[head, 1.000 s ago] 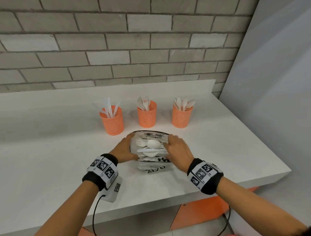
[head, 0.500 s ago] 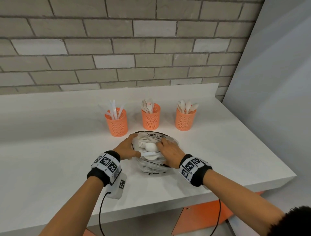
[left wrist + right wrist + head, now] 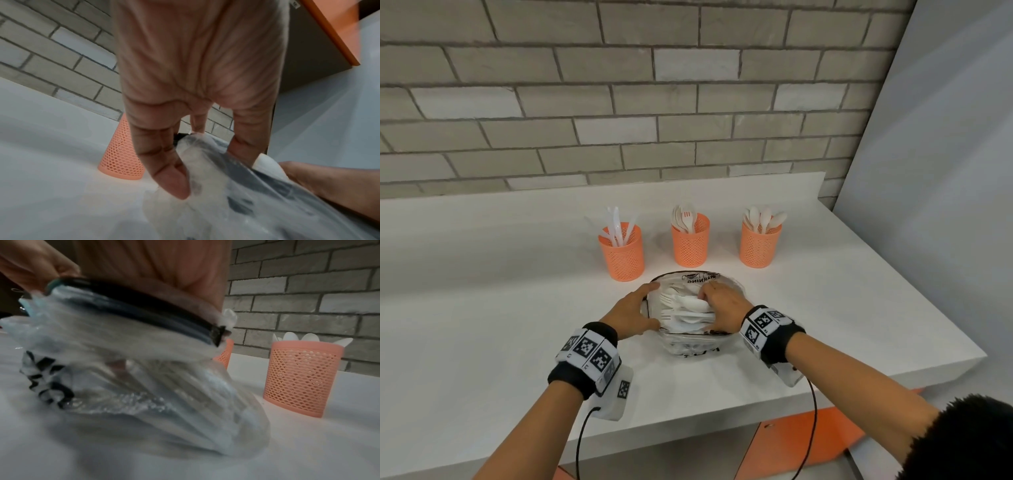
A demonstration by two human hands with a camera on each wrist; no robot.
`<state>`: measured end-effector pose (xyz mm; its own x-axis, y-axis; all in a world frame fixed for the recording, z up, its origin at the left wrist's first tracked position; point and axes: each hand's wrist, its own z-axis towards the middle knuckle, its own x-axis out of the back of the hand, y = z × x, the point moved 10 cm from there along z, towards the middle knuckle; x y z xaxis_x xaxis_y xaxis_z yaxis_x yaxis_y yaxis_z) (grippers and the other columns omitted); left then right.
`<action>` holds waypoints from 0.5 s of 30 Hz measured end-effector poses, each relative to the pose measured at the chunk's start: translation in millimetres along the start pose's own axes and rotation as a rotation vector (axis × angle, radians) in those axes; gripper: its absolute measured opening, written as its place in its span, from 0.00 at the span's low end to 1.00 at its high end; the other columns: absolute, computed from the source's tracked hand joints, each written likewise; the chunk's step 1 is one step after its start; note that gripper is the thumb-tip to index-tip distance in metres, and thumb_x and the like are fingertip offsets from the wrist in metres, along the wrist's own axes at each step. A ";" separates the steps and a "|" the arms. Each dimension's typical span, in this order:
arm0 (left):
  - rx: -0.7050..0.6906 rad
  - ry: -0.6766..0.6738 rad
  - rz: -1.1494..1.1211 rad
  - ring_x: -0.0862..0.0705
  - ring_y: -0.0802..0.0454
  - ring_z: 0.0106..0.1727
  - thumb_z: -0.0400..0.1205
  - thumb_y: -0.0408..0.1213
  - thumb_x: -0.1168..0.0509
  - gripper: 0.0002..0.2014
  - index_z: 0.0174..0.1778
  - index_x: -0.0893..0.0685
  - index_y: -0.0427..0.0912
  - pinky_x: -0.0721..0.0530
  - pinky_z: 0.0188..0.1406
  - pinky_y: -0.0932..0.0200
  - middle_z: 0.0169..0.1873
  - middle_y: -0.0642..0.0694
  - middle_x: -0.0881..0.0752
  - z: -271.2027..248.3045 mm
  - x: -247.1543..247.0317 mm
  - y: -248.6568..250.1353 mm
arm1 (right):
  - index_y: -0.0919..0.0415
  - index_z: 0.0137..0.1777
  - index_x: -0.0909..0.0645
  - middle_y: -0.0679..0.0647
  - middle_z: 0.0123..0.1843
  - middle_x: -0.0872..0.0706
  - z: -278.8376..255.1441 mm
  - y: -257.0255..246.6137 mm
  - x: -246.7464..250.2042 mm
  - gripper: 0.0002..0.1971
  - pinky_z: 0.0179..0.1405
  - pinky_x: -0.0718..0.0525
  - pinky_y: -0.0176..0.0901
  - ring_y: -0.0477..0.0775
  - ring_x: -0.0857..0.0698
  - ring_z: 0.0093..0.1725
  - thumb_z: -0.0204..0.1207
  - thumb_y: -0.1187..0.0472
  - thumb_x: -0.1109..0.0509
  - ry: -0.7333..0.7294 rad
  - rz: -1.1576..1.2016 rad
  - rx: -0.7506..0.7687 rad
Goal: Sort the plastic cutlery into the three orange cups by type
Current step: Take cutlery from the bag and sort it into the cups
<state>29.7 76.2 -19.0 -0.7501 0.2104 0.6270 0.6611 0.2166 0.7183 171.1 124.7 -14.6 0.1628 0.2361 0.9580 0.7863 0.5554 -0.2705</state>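
Three orange mesh cups stand in a row at the back: the left cup (image 3: 620, 251) holds knives, the middle cup (image 3: 690, 245) forks, the right cup (image 3: 760, 245) (image 3: 300, 378) spoons. In front of them lies a clear plastic bag (image 3: 688, 347) (image 3: 164, 394) with white cutlery (image 3: 688, 310) inside. My left hand (image 3: 645, 306) (image 3: 207, 170) pinches the bag's left rim and keeps the mouth wide. My right hand (image 3: 709, 296) reaches into the opening, fingers curled down onto the cutlery. Whether they hold a piece is hidden.
The white counter (image 3: 482, 325) runs along a grey brick wall (image 3: 619, 102). Its front edge is close below my wrists, and a grey panel (image 3: 945, 171) closes the right side. Orange cabinet fronts (image 3: 808, 442) show under the counter.
My right hand has gone from resting on the bag's right side into its opening, onto the cutlery. The left hand has kept its hold on the rim, and the mouth is wider.
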 end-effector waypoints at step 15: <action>0.006 0.056 0.024 0.21 0.36 0.65 0.74 0.30 0.30 0.39 0.79 0.42 0.46 0.21 0.63 0.50 0.73 0.38 0.29 -8.6 -2.9 0.8 | 0.61 0.62 0.19 0.60 0.58 0.19 -16.0 -14.6 -8.4 0.21 0.55 0.27 0.45 0.60 0.22 0.60 0.70 0.57 0.26 0.043 -0.160 0.062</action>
<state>32.3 67.5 -17.6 -0.7339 0.1621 0.6596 0.6785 0.2179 0.7015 167.8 101.8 -17.1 0.0652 0.1069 0.9921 0.7663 0.6315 -0.1184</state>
